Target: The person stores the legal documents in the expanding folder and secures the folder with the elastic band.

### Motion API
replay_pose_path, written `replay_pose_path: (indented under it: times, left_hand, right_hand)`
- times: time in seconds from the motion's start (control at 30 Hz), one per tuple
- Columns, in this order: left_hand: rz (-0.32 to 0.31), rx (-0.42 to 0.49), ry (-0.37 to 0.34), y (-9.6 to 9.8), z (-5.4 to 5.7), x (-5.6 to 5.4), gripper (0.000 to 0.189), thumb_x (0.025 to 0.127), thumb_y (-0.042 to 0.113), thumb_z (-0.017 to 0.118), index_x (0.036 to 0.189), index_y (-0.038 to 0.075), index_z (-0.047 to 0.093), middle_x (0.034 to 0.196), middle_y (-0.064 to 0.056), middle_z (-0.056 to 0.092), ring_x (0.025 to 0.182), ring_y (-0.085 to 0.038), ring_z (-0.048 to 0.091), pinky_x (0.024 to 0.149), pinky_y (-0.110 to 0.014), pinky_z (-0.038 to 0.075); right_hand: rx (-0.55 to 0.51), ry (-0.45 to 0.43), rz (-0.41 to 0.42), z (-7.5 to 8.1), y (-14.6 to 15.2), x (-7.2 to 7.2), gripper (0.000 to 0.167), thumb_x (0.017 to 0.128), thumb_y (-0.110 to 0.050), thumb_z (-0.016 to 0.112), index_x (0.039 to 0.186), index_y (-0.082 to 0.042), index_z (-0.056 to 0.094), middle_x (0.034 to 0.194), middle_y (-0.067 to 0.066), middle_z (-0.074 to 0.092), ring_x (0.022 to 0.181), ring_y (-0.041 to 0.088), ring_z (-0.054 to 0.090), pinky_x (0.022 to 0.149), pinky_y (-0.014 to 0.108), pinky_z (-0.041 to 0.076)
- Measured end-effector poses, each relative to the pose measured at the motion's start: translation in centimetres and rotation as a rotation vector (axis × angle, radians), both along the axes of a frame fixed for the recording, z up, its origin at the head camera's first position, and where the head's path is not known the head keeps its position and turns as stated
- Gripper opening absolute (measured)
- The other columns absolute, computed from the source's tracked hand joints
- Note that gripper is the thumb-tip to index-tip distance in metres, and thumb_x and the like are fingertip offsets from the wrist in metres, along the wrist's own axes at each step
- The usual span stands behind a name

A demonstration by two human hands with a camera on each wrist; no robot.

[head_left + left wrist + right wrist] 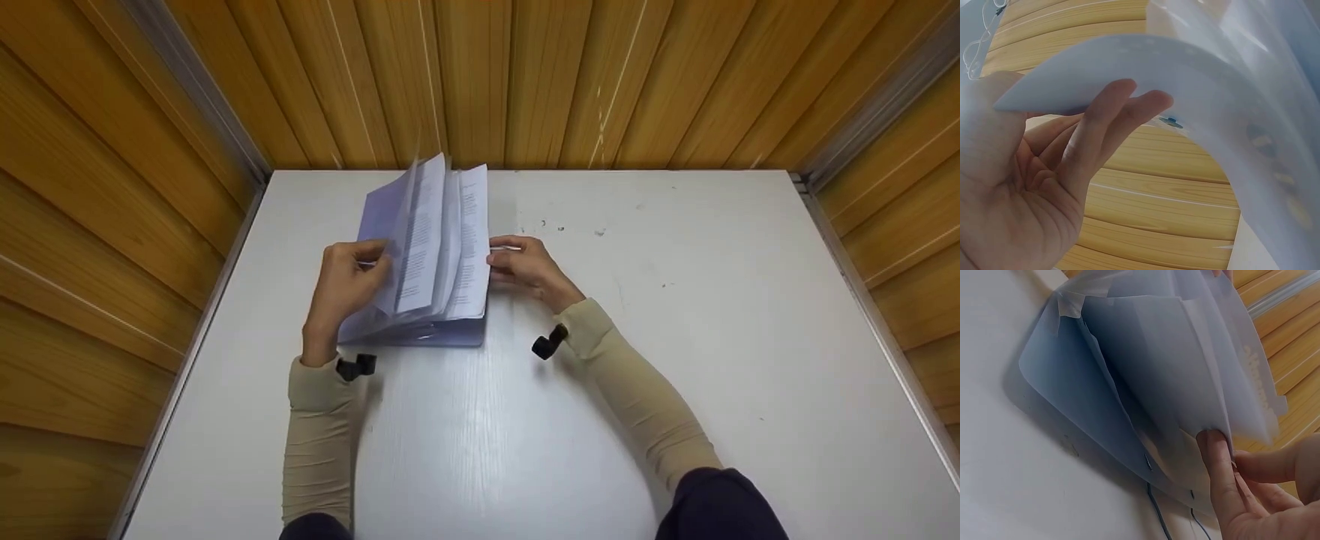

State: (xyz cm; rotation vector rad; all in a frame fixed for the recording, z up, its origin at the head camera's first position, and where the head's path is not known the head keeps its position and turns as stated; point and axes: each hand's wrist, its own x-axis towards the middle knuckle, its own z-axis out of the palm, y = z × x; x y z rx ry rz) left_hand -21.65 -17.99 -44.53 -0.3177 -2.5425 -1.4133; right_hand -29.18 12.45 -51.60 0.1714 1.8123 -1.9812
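A blue-purple document folder (465, 334) stands partly open at the back of the table, its printed sheets (472, 247) in clear plastic sleeves fanned apart. At the folder's left, my left hand (349, 281) pinches the raised front cover. That cover (1145, 62) bends in a wide arc between thumb and fingers in the left wrist view. On the opposite side, my right hand (529, 268) pinches the free edge of the sleeved pages (1162, 371) between thumb and fingers. Below those pages, the blue back cover (1061, 377) lies low over the table.
The white table (675, 360) has small dark marks near its back. Wood-patterned panels (547, 82) enclose it at the back and both sides. Thin dark cords (1157, 506) hang from the folder's edge. Each wrist carries a small black camera (550, 343).
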Motion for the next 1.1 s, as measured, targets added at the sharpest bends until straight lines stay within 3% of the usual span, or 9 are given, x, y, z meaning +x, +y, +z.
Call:
replay_pose_path:
  times: [0.3, 0.53, 0.83, 1.1]
  left_hand:
    - [0.000, -0.007, -0.007, 0.1, 0.0, -0.1, 0.030, 0.094, 0.002, 0.067, 0.120, -0.007, 0.077, 0.118, -0.024, 0.077, 0.102, -0.034, 0.078, 0.078, -0.020, 0.057]
    - [-0.002, -0.006, -0.010, 0.1, 0.1, -0.1, 0.030, 0.094, 0.003, 0.067, 0.121, -0.007, 0.077, 0.120, -0.024, 0.076, 0.106, -0.034, 0.077, 0.083, -0.033, 0.061]
    - [0.002, -0.004, -0.004, 0.3, 0.3, 0.0, 0.030, 0.095, 0.003, 0.066, 0.121, -0.009, 0.076, 0.117, -0.026, 0.077, 0.102, -0.036, 0.078, 0.074, -0.011, 0.052]
    - [-0.004, 0.003, -0.001, 0.4, 0.2, 0.1, 0.030, 0.095, 0.002, 0.066, 0.122, -0.010, 0.075, 0.117, -0.027, 0.076, 0.102, -0.037, 0.078, 0.073, -0.010, 0.052]
  right_hand:
    - [0.003, 0.000, -0.009, -0.1, -1.1, 0.2, 0.043, 0.098, 0.003, 0.069, 0.141, -0.001, 0.067, 0.100, 0.008, 0.078, 0.080, 0.015, 0.076, 0.105, 0.050, 0.056]
    - [0.029, -0.001, -0.003, 0.0, -1.7, 0.2, 0.044, 0.097, 0.003, 0.069, 0.141, -0.001, 0.067, 0.098, 0.005, 0.077, 0.081, 0.015, 0.075, 0.099, 0.045, 0.060]
    - [0.003, -0.008, -0.014, -0.2, -2.5, 0.2, 0.045, 0.096, 0.006, 0.069, 0.141, 0.003, 0.065, 0.106, 0.013, 0.075, 0.082, 0.015, 0.076, 0.093, 0.039, 0.063]
    - [-0.004, -0.002, -0.018, -0.6, -3.4, 0.3, 0.043, 0.095, 0.010, 0.065, 0.138, 0.007, 0.065, 0.106, 0.014, 0.075, 0.083, 0.016, 0.076, 0.089, 0.036, 0.064]
